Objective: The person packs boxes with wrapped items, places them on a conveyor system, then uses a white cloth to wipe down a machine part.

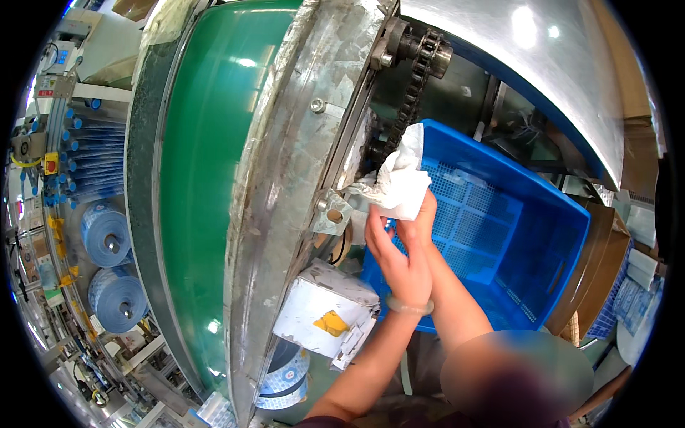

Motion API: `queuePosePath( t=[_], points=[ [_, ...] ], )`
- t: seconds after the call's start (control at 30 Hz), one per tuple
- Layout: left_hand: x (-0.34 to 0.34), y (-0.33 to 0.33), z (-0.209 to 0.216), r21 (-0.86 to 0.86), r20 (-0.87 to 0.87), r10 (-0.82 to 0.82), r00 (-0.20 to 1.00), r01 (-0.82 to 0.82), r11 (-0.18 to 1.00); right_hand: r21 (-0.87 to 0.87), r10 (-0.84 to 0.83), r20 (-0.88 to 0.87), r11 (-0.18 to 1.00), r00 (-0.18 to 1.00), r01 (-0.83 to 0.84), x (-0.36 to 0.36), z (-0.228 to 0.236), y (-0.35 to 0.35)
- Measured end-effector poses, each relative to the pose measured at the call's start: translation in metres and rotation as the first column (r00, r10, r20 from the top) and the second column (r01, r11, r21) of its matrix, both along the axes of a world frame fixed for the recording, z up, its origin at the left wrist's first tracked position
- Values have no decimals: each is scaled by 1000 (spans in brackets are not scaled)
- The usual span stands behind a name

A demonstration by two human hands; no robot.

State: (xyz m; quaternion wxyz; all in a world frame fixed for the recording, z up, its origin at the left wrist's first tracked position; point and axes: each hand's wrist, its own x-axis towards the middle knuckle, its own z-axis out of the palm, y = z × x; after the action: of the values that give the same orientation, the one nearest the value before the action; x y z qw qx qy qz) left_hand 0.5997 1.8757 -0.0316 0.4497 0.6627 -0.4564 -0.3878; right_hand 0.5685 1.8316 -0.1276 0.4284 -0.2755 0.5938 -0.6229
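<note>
A crumpled white wipe (405, 191) is held up in front of me, beside the conveyor's metal side frame (300, 128). My left hand (399, 269), a pale bangle (410, 307) on its wrist, has its fingers closed at the lower edge of the wipe. Close against it, my right hand (427, 222) grips the wipe from the right, its fingertips partly hidden behind the material. Just beyond the wipe, a dark greasy drive chain (409, 107) runs down from a sprocket (432, 55). A bracket with a hole (332, 215) sticks out left of my hands.
The green conveyor belt (207, 143) runs along the left. Behind my hands stands a blue plastic crate (553, 242), with cardboard (599, 264) to its right. A white box-shaped housing (321, 307) juts out below the frame. Blue film rolls (107, 232) are at far left.
</note>
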Motion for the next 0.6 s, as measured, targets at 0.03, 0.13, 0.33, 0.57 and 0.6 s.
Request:
queuePosePath(
  t=[0.03,0.13,0.33,0.57,0.6],
  points=[
    [-4,-7,-3,3,-28,29,999,-29,1000,1,10,80,1000,997,-10,-4,3,-2],
    [-6,-25,-13,-38,-87,85,993,-88,995,-60,145,-88,987,986,-150,-11,26,-10],
    [-9,-29,-20,-26,-24,122,992,-122,992,-49,177,-331,978,927,-205,-20,43,-18],
    [-12,-30,-30,-40,-222,112,969,-124,991,-169,60,-313,979,948,-118,-11,27,-11],
    [-12,-29,-32,-56,-200,98,975,-112,992,-123,63,-238,988,969,-94,-10,28,-7]
  ],
)
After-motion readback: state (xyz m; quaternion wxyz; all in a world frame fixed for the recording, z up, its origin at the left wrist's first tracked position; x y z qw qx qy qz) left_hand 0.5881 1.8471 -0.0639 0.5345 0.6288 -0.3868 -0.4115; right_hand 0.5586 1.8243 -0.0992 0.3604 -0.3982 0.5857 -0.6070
